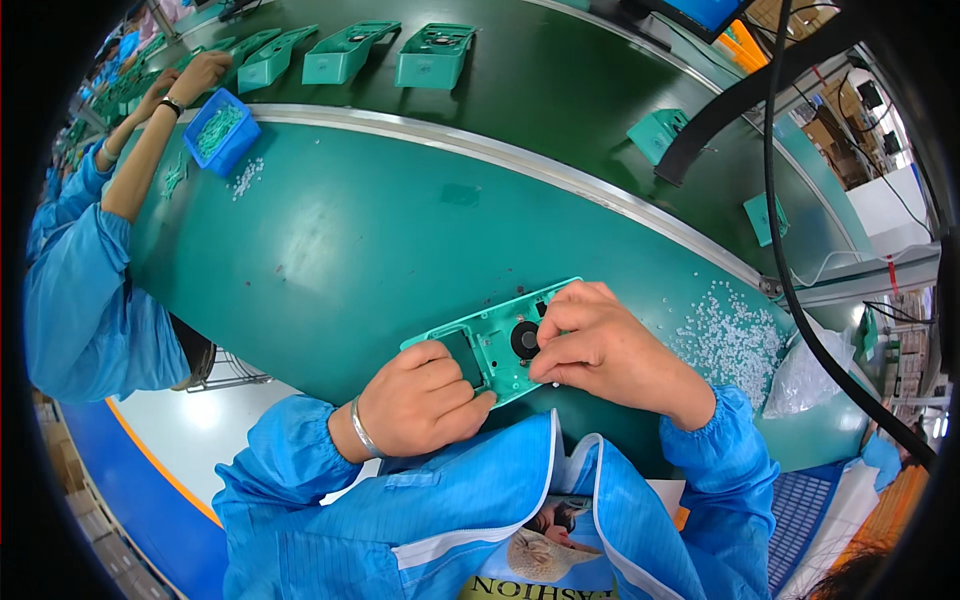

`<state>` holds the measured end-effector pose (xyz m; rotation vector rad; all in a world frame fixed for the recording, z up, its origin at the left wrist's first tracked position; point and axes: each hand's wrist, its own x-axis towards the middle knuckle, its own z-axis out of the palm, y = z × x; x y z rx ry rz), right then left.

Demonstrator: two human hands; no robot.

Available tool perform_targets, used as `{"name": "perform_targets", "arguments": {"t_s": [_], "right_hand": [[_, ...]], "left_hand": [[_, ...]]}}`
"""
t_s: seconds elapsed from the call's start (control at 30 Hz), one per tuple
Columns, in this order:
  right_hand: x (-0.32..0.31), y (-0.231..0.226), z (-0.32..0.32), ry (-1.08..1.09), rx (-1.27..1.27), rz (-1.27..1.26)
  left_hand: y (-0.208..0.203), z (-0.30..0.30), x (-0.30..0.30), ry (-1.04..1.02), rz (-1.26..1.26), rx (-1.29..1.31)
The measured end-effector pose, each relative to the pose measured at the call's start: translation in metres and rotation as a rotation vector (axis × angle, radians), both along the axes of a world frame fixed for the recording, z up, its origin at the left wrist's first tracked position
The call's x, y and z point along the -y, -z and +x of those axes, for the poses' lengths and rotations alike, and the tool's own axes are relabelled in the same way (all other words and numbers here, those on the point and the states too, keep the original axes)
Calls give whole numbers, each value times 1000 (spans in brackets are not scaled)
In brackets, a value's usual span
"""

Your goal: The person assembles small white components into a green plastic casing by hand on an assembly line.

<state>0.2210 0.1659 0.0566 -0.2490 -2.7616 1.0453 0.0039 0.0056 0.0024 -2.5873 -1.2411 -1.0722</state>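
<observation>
A shallow green plastic housing (497, 352) lies tilted on the bench in front of me, its inner side up. It has a rectangular opening near its left end and a round black speaker (525, 340) set in its middle. My left hand (418, 402) is closed round the housing's left end and near edge. Over the right part, beside the speaker, my right hand (600, 345) has thumb and fingertips pinched together. Whatever those fingertips hold is hidden. A tiny white piece (556, 384) shows just under the right fingers.
Small white pieces (735, 340) lie scattered at right beside a clear plastic bag (808, 370). Beyond a metal rail (480, 160), a dark conveyor carries several green housings (435, 58). A co-worker's arm (150, 160) reaches past a blue bin (222, 132) at left. A black cable (790, 260) hangs at right.
</observation>
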Motion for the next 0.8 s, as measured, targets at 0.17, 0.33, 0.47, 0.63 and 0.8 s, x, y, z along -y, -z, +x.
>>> {"name": "perform_targets", "arguments": {"t_s": [0.17,0.33,0.47,0.63,0.8], "right_hand": [[-1,2,-5,-47,16,36],[2,-2,-9,-73,-3,122],[8,-15,-14,-121,18,333],[9,-24,-22,-176,99,365],[-7,-9,-17,-187,107,183]], "left_hand": [[1,2,2,-22,-3,10],[4,0,0,-11,14,24],[5,0,-1,-16,31,19],[5,1,-2,-13,40,15],[5,0,-2,7,10,33]]}}
